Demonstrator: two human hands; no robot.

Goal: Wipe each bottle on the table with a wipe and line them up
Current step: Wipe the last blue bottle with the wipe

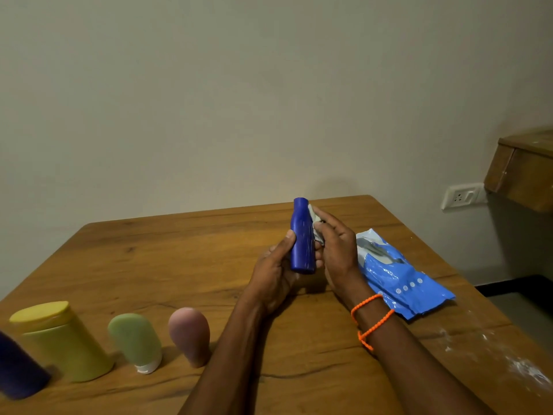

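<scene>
Above the surface point(185, 244), left hand point(275, 274) fingers grip blue bottle point(302, 238) upright. Right hand point(336, 244) fingers press wipe point(314, 218) to it. No label legible.

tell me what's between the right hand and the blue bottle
In the head view, a crumpled wipe sits between the right hand and the blue bottle, pressed against the bottle's side.
</scene>
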